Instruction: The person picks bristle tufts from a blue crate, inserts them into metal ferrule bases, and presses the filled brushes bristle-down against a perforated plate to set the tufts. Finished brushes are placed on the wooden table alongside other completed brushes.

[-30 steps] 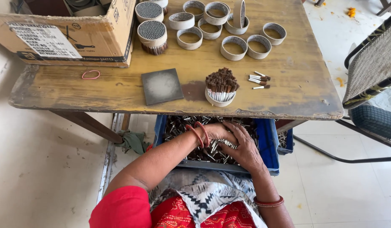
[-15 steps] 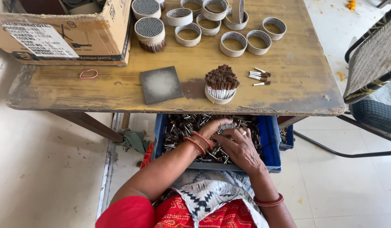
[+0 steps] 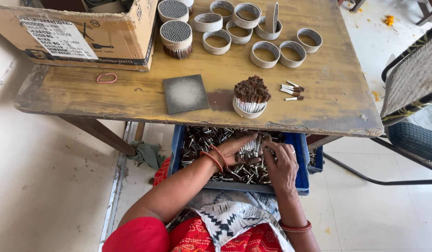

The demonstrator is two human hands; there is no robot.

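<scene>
Both hands sit in the blue crate (image 3: 302, 161) of loose sticks at the bench's (image 3: 108, 93) six o'clock edge. The left hand (image 3: 234, 150) and right hand (image 3: 281, 163) have their fingers closed round a small bundle of sticks (image 3: 249, 149) between them. At twelve o'clock from the hands, a ring packed with brown-tipped sticks (image 3: 251, 97) stands on the bench.

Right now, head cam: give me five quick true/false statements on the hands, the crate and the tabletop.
1. Both hands are in the blue crate under the table edge. True.
2. The left hand and right hand gather a bundle of small sticks between them. True.
3. The ring nearest the table's front edge is empty. False: it is packed with upright brown-tipped sticks.
4. The dark square tile lies right of that ring. False: it lies to its left.
5. A pink rubber band lies on the table near the cardboard box. True.
</scene>
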